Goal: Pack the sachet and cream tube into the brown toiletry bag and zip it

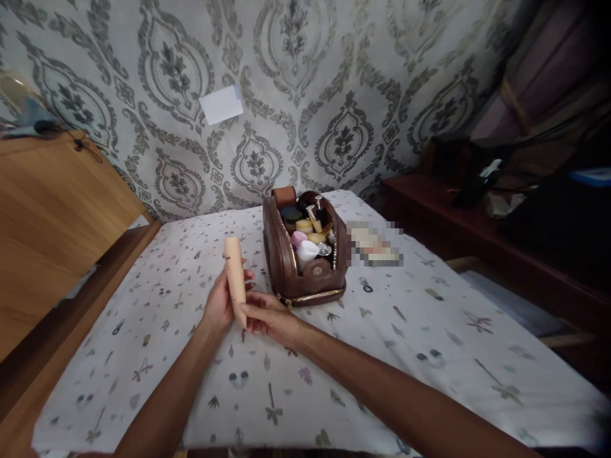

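A peach-coloured squeeze tube (234, 270) stands tilted between my two hands, left of the bag. My left hand (220, 299) wraps round it from behind, its fingertips showing on the tube's right side. With thumb and fingers my right hand (267, 316) pinches the lower end. The brown cosmetic bag (281, 264) sits just beyond my hands with its zipped top spread wide. Inside it are several bottles and jars, among them a white bottle (308, 253), a pink cap (299, 238) and a yellow jar (304, 226).
A cloth printed with leaves covers the table (377, 356). A pixelated flat item (375, 243) lies right of the bag. A wooden panel (62, 222) borders the left side, and a dark red ledge (429, 216) with dark items runs along the right. White paper (222, 106) is on the patterned wall.
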`<state>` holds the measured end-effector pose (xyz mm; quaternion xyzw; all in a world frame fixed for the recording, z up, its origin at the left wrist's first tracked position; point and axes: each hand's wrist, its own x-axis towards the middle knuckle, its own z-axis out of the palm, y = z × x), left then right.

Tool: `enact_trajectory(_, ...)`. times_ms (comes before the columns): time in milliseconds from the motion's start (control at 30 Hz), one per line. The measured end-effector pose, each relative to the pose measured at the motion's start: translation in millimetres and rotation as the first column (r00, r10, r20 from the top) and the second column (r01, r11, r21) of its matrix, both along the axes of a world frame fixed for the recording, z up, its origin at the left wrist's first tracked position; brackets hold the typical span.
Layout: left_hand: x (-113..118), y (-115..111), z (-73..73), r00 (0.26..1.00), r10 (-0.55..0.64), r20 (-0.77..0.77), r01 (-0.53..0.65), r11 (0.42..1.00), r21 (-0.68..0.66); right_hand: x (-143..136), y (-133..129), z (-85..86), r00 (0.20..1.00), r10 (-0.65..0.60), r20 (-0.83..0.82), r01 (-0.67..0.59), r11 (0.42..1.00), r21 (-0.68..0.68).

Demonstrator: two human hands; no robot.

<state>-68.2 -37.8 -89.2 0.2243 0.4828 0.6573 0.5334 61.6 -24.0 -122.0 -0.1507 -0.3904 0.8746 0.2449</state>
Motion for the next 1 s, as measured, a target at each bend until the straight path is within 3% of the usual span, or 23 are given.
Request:
enact_trajectory(100,6,-3,0.5,1.000,-0.015,0.027,0.014,0.999,0.048,1,-2,2.3,1.000,-0.007,0.029,0.005,0.999,0.051)
enact_trajectory(267,9,-11,-0.3,0.986,-0.167,0.002,0.163,0.969,0.184,1,-4,5.9,0.994,-0.072,0.078,0.059,0.985,0.160)
enact_trajectory(433,10,-14,3.4,0.978,-0.211,0.003,0.207,0.963,0.173,2,-4,4.6,0.989,-0.078,0.127,0.048,0.973,0.224)
enact_trajectory(767,9,-15,7.8,0.986,-0.168,-0.020,0.169,0.968,0.188,7,-3,15.9,0.999,-0.029,0.041,0.025,0.996,0.082)
enact_trajectory(1000,3,-12,14.3,0.992,-0.108,-0.061,0.118,0.971,0.207,10,-2,19.9,0.998,-0.058,0.022,0.056,0.994,0.090)
